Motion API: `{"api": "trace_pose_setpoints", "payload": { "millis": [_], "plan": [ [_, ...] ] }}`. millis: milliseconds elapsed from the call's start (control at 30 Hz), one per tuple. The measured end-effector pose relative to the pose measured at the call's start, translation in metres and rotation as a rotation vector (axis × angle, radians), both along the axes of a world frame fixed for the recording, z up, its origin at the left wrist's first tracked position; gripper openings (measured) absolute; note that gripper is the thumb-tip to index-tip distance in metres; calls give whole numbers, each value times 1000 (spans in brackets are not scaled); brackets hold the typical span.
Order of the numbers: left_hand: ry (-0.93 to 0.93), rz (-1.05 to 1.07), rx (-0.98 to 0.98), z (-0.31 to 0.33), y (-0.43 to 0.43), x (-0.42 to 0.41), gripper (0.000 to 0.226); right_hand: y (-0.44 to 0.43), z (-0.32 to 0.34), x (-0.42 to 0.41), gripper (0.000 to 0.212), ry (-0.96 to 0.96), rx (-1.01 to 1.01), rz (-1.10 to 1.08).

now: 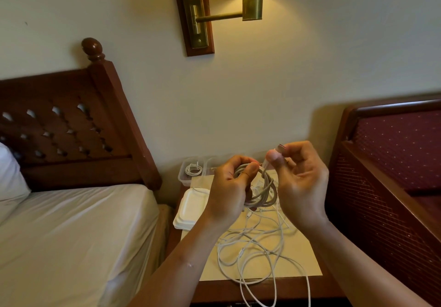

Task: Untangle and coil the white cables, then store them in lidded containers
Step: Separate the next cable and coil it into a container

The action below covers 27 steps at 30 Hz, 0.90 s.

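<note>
Fingers (247, 171): left round cable coil (267, 198), right on plug (280, 148).

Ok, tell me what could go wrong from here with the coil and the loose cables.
1. The coil is held only by the left hand; if that grip loosens while the right hand handles the plug end, the loops may spring apart.
2. The loose cables on the nightstand lie crossed, and some strands hang over its front edge; pulling one could tighten a knot or drag the pile off.
</note>
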<state>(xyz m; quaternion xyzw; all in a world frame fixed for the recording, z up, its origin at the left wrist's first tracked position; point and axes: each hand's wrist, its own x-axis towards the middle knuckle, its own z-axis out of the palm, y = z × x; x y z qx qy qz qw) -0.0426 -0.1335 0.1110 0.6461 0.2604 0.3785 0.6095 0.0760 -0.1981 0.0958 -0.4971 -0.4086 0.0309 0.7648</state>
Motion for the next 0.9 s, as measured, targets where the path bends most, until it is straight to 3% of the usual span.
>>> {"api": "trace_pose_setpoints", "payload": {
  "millis": [100, 233, 333, 433, 533, 633, 767, 900],
  "plan": [
    [-107, -61, -82, 0, -3, -5, 13, 3, 9, 1, 16, 184, -111, 76],
    [-119, -61, -42, 2, 0, -9, 19, 4, 12, 3, 31, 328, -267, 259],
    [-85, -45, 9, 1, 2, -8, 26, 3, 11, 6, 13, 206, -306, 287],
    [-63, -47, 50, 6, 4, -6, 21, -3, 9, 6, 24, 68, -360, 347],
    [-36, -40, 29, 10, 7, -6, 15, -12, 13, 5, 20, -38, -399, 465],
    [3, -42, 2, 10, 8, -5, 16, -10, 8, 9, 15, -126, -469, 364],
    [29, -89, -42, 12, 11, -5, 21, -6, 2, 9, 16, -178, -544, 235],
    [-20, -308, -201, 12, 20, -13, 30, -5, -1, 5, 25, -54, -475, 214]
  ]
}}
